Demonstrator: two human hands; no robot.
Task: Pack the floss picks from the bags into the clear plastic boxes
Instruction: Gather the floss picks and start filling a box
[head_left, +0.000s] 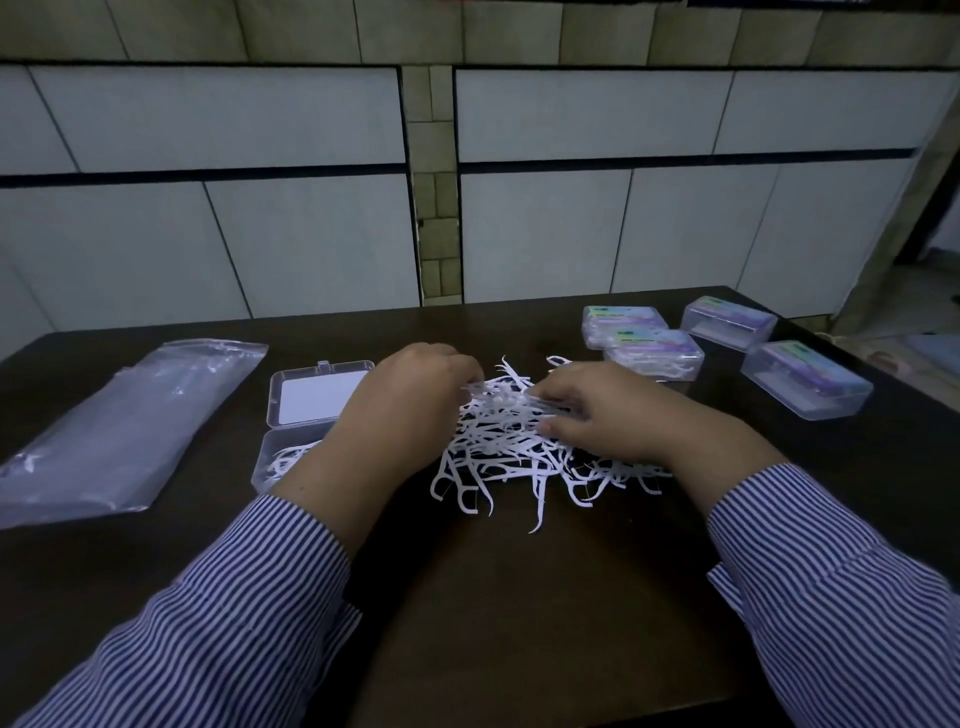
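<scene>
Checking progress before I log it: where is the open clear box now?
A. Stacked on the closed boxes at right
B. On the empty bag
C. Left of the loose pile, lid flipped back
C: the open clear box sits just left of the floss picks, lid back, a few picks inside.

A dark wooden table (519, 623) is filling the 6 o'clock half, while a grey-tiled wall (311, 218) is spanning 12 o'clock in dim light.

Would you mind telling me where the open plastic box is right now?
In the head view, the open box sits on the dark table, left of the floss pick pile, partly behind the left hand, with the plastic bag further left.
</scene>
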